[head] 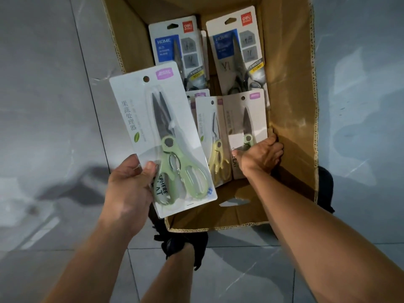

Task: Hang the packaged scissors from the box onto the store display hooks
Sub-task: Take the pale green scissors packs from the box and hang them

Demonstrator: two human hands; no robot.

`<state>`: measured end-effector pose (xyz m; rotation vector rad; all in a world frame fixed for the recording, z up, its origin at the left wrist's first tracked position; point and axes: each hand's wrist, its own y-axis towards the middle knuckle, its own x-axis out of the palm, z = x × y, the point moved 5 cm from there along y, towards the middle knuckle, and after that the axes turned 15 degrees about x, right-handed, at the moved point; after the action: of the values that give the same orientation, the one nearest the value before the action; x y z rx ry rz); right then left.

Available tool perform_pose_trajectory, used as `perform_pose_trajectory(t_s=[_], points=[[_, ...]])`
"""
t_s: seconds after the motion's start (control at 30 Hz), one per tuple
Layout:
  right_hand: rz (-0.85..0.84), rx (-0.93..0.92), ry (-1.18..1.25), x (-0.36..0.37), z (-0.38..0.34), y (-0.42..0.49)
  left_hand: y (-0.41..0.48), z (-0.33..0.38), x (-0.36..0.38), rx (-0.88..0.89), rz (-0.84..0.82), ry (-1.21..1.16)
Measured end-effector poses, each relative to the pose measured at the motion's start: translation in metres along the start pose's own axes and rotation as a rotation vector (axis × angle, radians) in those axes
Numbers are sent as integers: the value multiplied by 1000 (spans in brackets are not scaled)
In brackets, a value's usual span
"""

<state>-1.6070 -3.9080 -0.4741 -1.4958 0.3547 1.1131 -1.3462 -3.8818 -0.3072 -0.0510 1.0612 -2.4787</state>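
My left hand grips the lower left edge of a white pack of green-handled scissors, held above the near left corner of the open cardboard box. My right hand reaches down into the box and takes hold of another green-handled scissors pack lying by the right wall, thumb on its front and fingers curled over its right edge. Beside that pack lies a yellow-handled scissors pack. Two packs of dark-handled scissors with blue labels lie at the far end of the box.
The box stands on a grey tiled floor. My dark shoes show under its near edge. No display hooks are in view.
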Motion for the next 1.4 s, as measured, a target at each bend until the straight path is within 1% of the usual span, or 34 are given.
perform_pose_trajectory(t_s=[0.17,0.27,0.4,0.5,0.57,0.67,0.73,0.77,0.9,1.0,1.1,1.17,1.2,1.27,1.4], points=[[-4,-15,66,-5,7,-8,-2,1,0,8,-6,13],[-138,5,164,-12,8,-15,-5,3,-4,25,-6,27],[-377,-67,229,-42,6,-32,-17,11,-11,26,27,38],[-441,-159,323,-93,-2,-53,-32,31,-20,1,59,46],[-478,-182,401,-136,-10,-75,-45,55,-26,-5,69,64],[-564,-163,562,-205,-20,-114,-71,107,-33,8,53,96],[-626,-214,680,-257,-25,-148,-93,156,-33,54,16,106],[-633,-238,717,-287,-27,-166,-105,183,-31,92,-8,106],[-549,-273,872,-417,-31,-248,-155,304,-23,266,-89,79],[-450,-333,981,-516,-22,-315,-205,395,-14,395,-160,26],[-442,-404,1084,-597,1,-373,-267,476,-7,524,-287,-19],[-428,-433,1097,-640,23,-404,-302,513,-2,566,-356,-22],[-427,-447,1111,-657,33,-417,-315,528,-2,583,-365,-7],[-415,-460,1152,-695,62,-443,-349,554,5,580,-402,11],[-308,-507,1198,-754,116,-477,-418,590,25,597,-546,-8]])
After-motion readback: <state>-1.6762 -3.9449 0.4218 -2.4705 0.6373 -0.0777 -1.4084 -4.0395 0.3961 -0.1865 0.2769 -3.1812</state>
